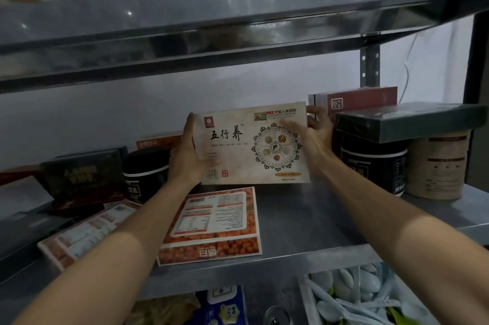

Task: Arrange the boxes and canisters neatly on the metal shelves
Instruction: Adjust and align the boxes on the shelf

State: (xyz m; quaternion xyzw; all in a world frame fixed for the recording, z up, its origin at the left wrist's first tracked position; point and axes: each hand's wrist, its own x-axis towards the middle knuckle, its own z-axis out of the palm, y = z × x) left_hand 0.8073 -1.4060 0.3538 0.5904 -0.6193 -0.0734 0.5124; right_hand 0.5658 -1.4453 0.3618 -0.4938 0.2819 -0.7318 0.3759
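So the person was standing at the metal shelf (304, 218) with both hands on a big cream box (254, 144), the one with black brush lettering and a round wheel design on the front. The left grip (189, 157) was wrapped round the box's left edge, thumb on the front and fingers tucked behind. The right grip (315, 134) had the upper right corner, fingers curled behind it and the thumb, kinda blurry, lying across the front. The box stood upright facing out, about mid-shelf toward the back. Its bottom edge looked like it was touching the shelf, but I honestly couldn't tell.

Lying flat right in front of it was an orange box (211, 226), with a second orange box (87, 232) flat off to the left, near the shelf's front edge. Left of the cream one stood a black canister (145, 173) next to a black box with gold lettering (82, 176). On the right, a dark flat box (407, 120) sat on top of another black tub (370, 165) and a tan canister (436, 168), with a red box (360, 101) upright behind them.
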